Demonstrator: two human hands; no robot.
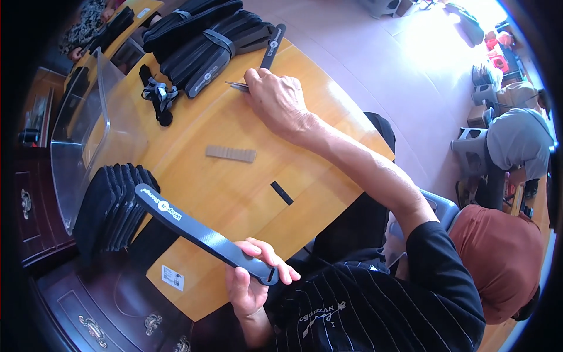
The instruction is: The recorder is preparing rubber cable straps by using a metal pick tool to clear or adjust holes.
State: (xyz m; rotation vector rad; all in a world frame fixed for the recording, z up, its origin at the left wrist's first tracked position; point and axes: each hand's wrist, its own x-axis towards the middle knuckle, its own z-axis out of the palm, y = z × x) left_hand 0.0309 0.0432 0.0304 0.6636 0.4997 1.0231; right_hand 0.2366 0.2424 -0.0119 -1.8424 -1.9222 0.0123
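My left hand (249, 293) grips a long black strap (202, 233) near its slotted end. The strap's rounded far end, with pale print, rises up and left over the table. My right hand (275, 100) lies across the table's far part, fingers closed around a thin metal-tipped tool (237, 86) that points left; its kind is mostly hidden by the fingers. Just beyond those fingers a second black strap (273, 47) sticks out toward the far edge; I cannot tell whether the hand touches it. A ridged tan strip (230, 154) and a short black strip (281, 192) rest between my hands.
Banded bundles of black straps (220, 44) are heaped at the far left of the wooden table (223, 193), beside a smaller tied bundle (158, 97). Several black straps (114, 202) stand in a row near a clear plastic bin (105, 126). Other people sit left and right.
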